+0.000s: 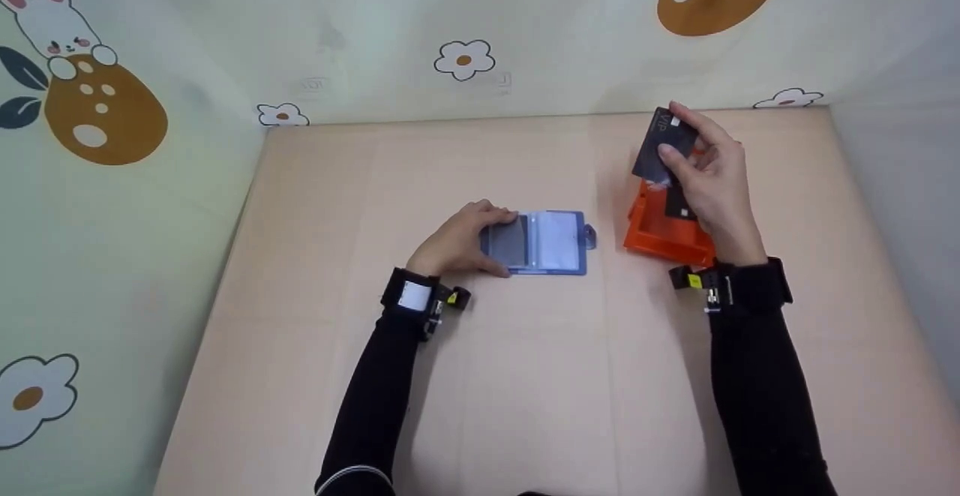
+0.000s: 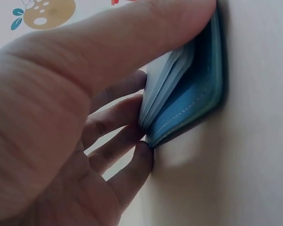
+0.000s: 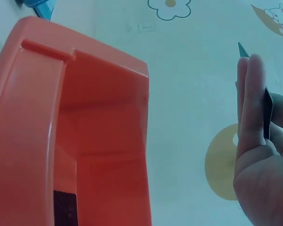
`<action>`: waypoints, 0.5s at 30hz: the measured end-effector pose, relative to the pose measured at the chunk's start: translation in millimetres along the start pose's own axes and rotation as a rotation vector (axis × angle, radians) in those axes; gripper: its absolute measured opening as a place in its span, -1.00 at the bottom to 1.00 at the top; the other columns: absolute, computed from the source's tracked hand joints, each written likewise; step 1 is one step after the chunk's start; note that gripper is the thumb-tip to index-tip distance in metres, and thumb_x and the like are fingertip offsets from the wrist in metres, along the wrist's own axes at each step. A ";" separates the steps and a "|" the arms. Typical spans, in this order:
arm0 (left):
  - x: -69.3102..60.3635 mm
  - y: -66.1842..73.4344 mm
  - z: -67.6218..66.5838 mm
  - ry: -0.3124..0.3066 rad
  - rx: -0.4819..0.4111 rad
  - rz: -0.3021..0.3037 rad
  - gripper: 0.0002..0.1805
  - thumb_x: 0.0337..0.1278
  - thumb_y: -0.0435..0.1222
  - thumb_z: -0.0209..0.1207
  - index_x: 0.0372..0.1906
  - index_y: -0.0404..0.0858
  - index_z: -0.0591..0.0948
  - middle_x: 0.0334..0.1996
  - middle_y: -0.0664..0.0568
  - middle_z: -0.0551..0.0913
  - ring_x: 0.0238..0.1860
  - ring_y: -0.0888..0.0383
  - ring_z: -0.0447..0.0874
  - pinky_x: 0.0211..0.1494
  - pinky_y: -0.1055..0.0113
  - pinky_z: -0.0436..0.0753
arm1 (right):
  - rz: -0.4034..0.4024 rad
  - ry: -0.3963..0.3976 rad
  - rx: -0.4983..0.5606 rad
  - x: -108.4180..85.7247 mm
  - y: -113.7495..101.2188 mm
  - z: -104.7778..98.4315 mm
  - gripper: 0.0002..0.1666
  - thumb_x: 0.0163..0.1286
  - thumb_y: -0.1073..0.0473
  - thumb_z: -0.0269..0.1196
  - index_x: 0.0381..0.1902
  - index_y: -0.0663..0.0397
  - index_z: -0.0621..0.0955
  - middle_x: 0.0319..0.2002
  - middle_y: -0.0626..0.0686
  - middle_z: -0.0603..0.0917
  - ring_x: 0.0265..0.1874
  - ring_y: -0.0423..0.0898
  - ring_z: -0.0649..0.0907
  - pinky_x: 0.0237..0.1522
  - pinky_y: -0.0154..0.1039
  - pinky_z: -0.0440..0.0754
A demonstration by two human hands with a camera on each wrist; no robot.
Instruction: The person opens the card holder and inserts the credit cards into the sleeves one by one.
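Observation:
A small blue card holder [image 1: 559, 242] lies spread on the table with its clear sleeves showing. My left hand [image 1: 459, 241] grips its left side, the thumb at the near edge and fingers at the far edge. In the left wrist view, the sleeves of the card holder [image 2: 191, 110] fan up from the blue stitched cover. My right hand [image 1: 718, 188] pinches a black card [image 1: 661, 143] marked VIP between thumb and fingers, above an orange open bin [image 1: 660, 247]. Another black card [image 1: 679, 203] is inside the bin, partly hidden by that hand.
The pale table [image 1: 525, 376] meets a patterned wall covering [image 1: 375, 53] at the back and left. A plain pale wall [image 1: 892, 203] bounds the right side. Each wrist wears a strapped camera.

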State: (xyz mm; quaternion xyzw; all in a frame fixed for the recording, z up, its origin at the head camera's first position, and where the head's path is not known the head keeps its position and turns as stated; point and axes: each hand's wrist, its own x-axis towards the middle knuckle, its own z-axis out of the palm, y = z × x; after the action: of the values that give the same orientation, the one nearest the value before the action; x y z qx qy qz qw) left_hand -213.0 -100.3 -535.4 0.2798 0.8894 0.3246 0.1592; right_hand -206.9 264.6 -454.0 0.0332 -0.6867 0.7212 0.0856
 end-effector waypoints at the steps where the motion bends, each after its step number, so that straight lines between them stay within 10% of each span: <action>1: 0.1 -0.1 0.0 0.000 -0.001 0.000 0.01 -0.30 -0.11 0.69 0.44 -0.09 0.54 0.17 -0.02 0.56 0.19 0.03 0.45 0.35 0.13 0.51 | -0.005 0.000 0.004 -0.1 0.0 0.0 -0.35 0.40 0.41 0.33 0.42 0.01 0.56 0.09 0.17 0.64 -0.23 -0.05 0.77 -0.30 -0.31 0.78; 8: 0.3 0.7 -0.3 0.003 -0.014 -0.003 0.01 -0.30 -0.15 0.70 0.44 -0.09 0.54 0.18 -0.02 0.57 0.19 0.04 0.45 0.36 0.15 0.52 | -0.013 -0.019 0.034 -0.6 -0.2 3.6 -0.37 0.40 0.45 0.30 0.40 0.07 0.55 0.29 0.22 0.59 -0.05 -0.01 0.69 -0.10 -0.37 0.76; 15: 0.2 1.9 -0.3 0.000 -0.015 -0.018 0.01 -0.30 -0.15 0.70 0.45 -0.08 0.53 0.19 -0.01 0.56 0.20 0.04 0.44 0.36 0.14 0.52 | 0.033 -0.083 0.070 -2.6 2.6 10.1 -0.34 0.42 0.40 0.30 0.45 0.06 0.50 0.35 0.27 0.49 -0.15 0.02 0.76 -0.35 -0.25 0.79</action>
State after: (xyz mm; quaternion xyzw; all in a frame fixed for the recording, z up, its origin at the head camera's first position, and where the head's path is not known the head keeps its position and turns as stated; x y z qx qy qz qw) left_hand -212.6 -99.1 -533.9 0.2707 0.8893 0.3301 0.1641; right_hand -205.5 254.3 -456.5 0.0548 -0.6645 0.7440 0.0442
